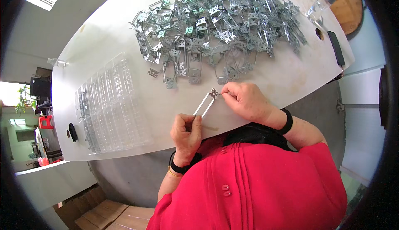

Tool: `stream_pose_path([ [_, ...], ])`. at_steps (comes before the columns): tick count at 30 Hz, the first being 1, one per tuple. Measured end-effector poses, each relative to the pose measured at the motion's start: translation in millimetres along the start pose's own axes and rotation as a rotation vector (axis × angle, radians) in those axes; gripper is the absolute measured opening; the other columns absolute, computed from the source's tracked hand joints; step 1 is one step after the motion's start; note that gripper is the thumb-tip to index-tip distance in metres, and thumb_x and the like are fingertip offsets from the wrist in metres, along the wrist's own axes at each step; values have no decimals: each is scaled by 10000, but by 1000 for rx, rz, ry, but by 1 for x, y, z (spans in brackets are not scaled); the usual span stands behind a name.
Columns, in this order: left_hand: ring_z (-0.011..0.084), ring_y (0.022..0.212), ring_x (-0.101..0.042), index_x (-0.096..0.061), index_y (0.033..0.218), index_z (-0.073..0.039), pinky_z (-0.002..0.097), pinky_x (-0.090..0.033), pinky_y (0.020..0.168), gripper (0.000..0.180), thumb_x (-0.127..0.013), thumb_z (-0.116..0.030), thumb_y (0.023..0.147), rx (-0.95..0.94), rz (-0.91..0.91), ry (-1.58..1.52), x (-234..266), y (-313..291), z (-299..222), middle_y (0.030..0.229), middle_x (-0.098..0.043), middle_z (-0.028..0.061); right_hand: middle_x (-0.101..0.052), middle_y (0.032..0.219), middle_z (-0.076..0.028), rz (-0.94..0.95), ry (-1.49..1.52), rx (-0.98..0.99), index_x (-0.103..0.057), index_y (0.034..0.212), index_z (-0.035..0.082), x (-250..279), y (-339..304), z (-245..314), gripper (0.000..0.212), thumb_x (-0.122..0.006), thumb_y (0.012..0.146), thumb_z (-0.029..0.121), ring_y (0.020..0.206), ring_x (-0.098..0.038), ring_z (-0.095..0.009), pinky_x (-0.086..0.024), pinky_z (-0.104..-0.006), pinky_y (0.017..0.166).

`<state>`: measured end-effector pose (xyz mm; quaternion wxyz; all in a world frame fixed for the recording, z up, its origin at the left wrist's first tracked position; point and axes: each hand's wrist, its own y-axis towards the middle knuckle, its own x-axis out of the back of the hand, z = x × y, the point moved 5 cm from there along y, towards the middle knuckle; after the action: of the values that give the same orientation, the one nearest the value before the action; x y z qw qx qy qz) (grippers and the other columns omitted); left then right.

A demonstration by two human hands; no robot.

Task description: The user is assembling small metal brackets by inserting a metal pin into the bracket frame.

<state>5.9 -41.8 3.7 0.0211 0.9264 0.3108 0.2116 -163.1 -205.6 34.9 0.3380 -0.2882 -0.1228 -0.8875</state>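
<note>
Between my two hands is a slim metal bracket with two parallel bars and a small end plate, held just over the near side of the white table. My left hand is closed, pinching the bracket's lower end between thumb and fingers. At its upper end, my right hand is closed, with thumb and forefinger pinched at the end plate. Whether those right fingertips hold a separate small piece cannot be made out. A large heap of similar metal brackets lies beyond my hands, its nearest pieces close to my right hand.
Left of my hands lies a clear plastic compartment tray, with metal parts in its left column. A clear bottle and a black bar-shaped object are at the far right of the white table. A small black object sits near the left edge.
</note>
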Motion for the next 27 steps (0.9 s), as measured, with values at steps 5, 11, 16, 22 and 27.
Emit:
stream_pose_path([
  [5, 108, 630, -567, -625, 885, -26, 277, -488, 594, 198, -812, -59, 942, -18, 0, 16, 1, 0, -2, 756, -627, 50, -732, 823, -210, -5, 21, -5, -722, 975, 48, 1, 1, 0, 151, -651, 966, 180, 778, -725, -415, -567, -503, 692],
  [11, 127, 626, -575, -622, 890, -23, 286, -491, 593, 196, -810, -54, 939, -34, -4, 42, 1, 0, 0, 754, -626, 61, -731, 820, -213, 45, 52, -26, -726, 972, 44, 0, 1, 2, 151, -652, 969, 175, 771, -722, -419, -566, -505, 690],
  [16, 119, 624, -561, -616, 888, -23, 286, -479, 585, 200, -808, -50, 938, -17, -11, 22, -1, 0, -2, 738, -616, 52, -731, 819, -214, 1, -20, 19, -726, 974, 41, 0, 0, 2, 156, -652, 973, 178, 764, -721, -421, -563, -507, 688],
  [22, 116, 622, -552, -614, 889, -20, 284, -474, 582, 197, -805, -35, 934, -34, -14, 15, -1, 0, -4, 736, -613, 48, -729, 817, -217, -4, 24, 0, -727, 974, 43, 0, 2, 0, 159, -657, 971, 186, 761, -724, -415, -561, -497, 678],
  [27, 119, 616, -548, -617, 893, -19, 284, -472, 582, 193, -805, -27, 931, -53, -18, 34, 0, -1, -3, 736, -615, 50, -709, 779, -183, 33, 46, -6, -727, 993, 30, 1, 1, 0, 151, -668, 970, 167, 704, -692, -324, -524, -434, 637],
])
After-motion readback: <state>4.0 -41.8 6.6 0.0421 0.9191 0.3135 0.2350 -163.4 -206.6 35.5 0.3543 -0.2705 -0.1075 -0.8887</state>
